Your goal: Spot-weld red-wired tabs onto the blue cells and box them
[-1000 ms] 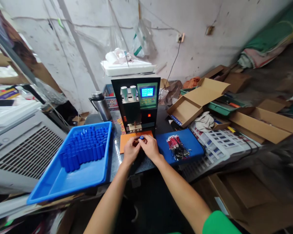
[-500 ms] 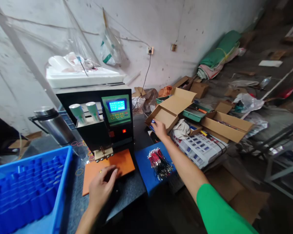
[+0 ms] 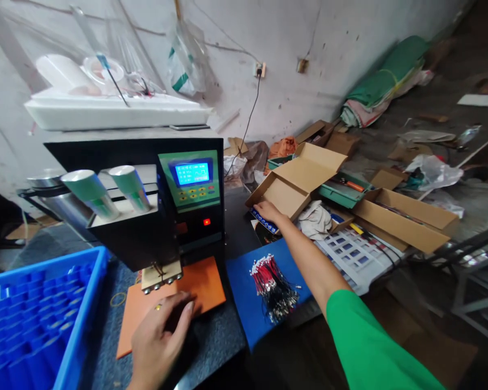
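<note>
a: what did the right hand (image 3: 268, 210) do in this view?

b: it was stretched well away from the body to the front lip of the open cardboard box (image 3: 296, 187). the fingers lay extended and close together, flat against the box edge; whether they pinched a blue cell could not be told, since the hand covered whatever was under it. a blue printed strip (image 3: 264, 221) showed just below the knuckles.

a: and the left hand (image 3: 159, 338)?

b: it rested palm down at the near edge of the orange work pad (image 3: 205, 281), fingers loosely curled and a ring showing, gripping nothing visible. it sat just in front of the welding head (image 3: 161, 274) of the spot welder (image 3: 174, 206), not touching it.

a: how would the step be done well?

b: as a judgement: the reaching hand should stay low over the box lip and keep its forearm clear of the bundle of red and black lead wires (image 3: 274, 284) on the blue mat (image 3: 248, 298), which lay directly under it. the left hand was best kept on the pad, clear of the electrodes.

a: where was the stock?

b: upright blue cylindrical cells (image 3: 20, 325) filled the blue tray (image 3: 79, 336), left of the pad and apart from both hands.
</note>
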The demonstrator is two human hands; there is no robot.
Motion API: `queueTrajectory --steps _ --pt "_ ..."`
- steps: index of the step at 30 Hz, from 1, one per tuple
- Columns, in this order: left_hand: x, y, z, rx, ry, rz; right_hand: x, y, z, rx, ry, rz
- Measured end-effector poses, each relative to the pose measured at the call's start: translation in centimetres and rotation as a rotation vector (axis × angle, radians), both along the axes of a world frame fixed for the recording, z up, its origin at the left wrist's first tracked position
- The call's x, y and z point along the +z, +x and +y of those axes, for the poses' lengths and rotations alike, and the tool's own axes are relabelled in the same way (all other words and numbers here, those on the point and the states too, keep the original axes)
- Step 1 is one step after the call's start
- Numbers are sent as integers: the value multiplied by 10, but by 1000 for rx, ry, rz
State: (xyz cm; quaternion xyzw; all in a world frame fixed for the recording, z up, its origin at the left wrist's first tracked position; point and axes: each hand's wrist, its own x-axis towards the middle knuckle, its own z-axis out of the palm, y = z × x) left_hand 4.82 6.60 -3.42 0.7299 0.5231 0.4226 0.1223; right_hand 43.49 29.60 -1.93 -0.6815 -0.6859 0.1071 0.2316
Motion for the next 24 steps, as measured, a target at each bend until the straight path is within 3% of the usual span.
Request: queueTrajectory --steps 10,17,21,24 --pt "4 6 -2 9 21 1 -2 3 3 111 -1 24" --pt "3 8 -1 32 -4 37 22 0 -9 6 -64 -56" --pt "4 12 0 58 -13 66 46 -4 -35 -56 75 -70" --pt "6 14 0 63 -21 66 61 -20 -79 -19 233 -81"
